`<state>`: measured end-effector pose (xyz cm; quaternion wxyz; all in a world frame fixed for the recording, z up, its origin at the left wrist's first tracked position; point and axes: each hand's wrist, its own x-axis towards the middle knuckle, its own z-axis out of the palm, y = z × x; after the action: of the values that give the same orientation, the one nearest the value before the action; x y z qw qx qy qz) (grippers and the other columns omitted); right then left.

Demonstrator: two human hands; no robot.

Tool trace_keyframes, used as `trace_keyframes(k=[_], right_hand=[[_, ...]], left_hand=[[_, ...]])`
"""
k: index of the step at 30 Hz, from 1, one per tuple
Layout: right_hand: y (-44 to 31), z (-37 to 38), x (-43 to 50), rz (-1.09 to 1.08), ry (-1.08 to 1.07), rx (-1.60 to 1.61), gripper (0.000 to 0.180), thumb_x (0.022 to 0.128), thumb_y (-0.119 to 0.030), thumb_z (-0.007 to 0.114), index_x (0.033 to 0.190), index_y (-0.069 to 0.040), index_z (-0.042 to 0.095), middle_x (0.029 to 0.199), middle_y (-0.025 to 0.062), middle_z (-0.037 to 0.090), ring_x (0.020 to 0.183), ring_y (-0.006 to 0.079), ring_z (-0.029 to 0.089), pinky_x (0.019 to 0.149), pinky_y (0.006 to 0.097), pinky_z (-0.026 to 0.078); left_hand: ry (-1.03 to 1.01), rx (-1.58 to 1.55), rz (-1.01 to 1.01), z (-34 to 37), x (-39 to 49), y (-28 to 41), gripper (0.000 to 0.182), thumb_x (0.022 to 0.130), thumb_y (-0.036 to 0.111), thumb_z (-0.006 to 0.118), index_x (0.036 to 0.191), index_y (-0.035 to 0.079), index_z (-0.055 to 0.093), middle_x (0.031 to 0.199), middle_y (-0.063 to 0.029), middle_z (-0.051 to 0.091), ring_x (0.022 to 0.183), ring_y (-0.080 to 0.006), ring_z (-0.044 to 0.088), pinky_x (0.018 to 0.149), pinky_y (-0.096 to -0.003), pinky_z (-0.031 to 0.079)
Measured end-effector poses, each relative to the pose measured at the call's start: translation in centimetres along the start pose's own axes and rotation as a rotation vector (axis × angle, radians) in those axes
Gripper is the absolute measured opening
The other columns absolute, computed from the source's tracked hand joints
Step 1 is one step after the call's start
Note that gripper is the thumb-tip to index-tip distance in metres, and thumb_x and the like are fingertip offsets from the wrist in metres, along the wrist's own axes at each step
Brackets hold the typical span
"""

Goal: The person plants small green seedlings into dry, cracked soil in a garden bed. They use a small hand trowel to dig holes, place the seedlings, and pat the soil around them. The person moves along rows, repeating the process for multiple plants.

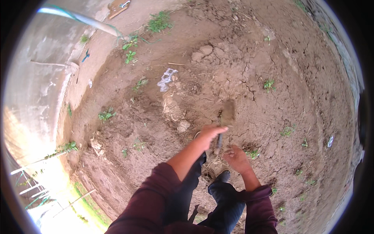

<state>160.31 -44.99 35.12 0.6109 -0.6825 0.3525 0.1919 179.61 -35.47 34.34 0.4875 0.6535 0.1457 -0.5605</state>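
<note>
My left hand (211,135) is closed around a short hand tool with a flat, soil-coloured blade (228,113). The blade points away from me over cracked brown soil (251,117), and the dark handle (218,143) sticks out below my fist. Motion blur hides whether the blade touches the ground. Just right of the handle's end is my right hand (237,159), fingers loosely bent and somewhat apart, with nothing visible in it. A small green weed (253,154) grows beside that hand. Dry plant bits (214,163) lie between my feet, near my dark shoe (223,176).
Pale clods (173,109) and a crumpled clear plastic piece (167,79) lie ahead to the left. Scattered weeds (268,84) grow around. A pole (84,20) with green string stands at upper left, by a concrete surface (38,70). Plastic sheeting (347,61) edges the right.
</note>
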Motion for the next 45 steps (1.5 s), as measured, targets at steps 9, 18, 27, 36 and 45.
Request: trace_keyframes(k=[9,18,27,36,45], right_hand=[[-14.6,0.9,-10.5,0.196,0.135,0.705,0.036,0.089,0.0,0.06,0.124,-0.005,0.051,0.1,0.0074,0.065,0.086,0.0176,0.066,0.075,0.0354,0.057],[-25.4,-1.3,-13.1,0.544,0.182,0.697,0.01,0.084,-0.008,0.05,0.092,-0.006,0.054,0.064,0.0053,0.047,0.044,0.0155,0.043,0.039,0.0336,0.033],[-37.1,-9.0,-13.4,0.392,0.21,0.206,0.023,0.091,-0.018,0.065,0.081,-0.011,0.046,0.06,0.0018,0.042,0.039,0.0124,0.036,0.037,0.0325,0.027],[-45.2,-8.8,-4.8,0.468,0.155,0.169,0.024,0.09,-0.023,0.067,0.086,-0.009,0.049,0.06,0.0015,0.042,0.041,0.0138,0.039,0.038,0.0339,0.028],[-60.0,-2.2,8.5,0.459,0.011,0.081,0.024,0.09,-0.023,0.068,0.084,-0.008,0.051,0.06,0.002,0.043,0.04,0.0142,0.039,0.038,0.0347,0.029]], left_hand=[[-0.266,0.387,0.062,4.0,-13.9,5.9,0.052,0.081,0.059,0.077,0.092,0.008,0.08,0.075,-0.0105,0.071,0.067,-0.0219,0.069,0.063,-0.0387,0.055],[0.348,0.709,0.099,-15.7,-19.0,5.4,0.038,0.091,0.047,0.057,0.105,0.019,0.078,0.102,-0.0141,0.075,0.096,-0.0368,0.071,0.084,-0.0474,0.056],[0.768,0.599,-0.31,-39.4,-36.3,-0.5,0.045,0.081,0.02,0.059,0.126,0.016,0.064,0.125,-0.0201,0.068,0.121,-0.04,0.061,0.099,-0.0497,0.048],[1.069,0.281,-0.286,-45.7,-44.5,-1.6,0.022,0.068,0.013,0.07,0.089,0.008,0.075,0.087,-0.0167,0.075,0.088,-0.0326,0.073,0.079,-0.041,0.055],[1.09,0.223,-0.315,-54.2,-44.1,14.1,0.038,0.069,0.005,0.066,0.106,0.015,0.07,0.078,-0.0156,0.071,0.079,-0.0308,0.071,0.071,-0.041,0.053]])
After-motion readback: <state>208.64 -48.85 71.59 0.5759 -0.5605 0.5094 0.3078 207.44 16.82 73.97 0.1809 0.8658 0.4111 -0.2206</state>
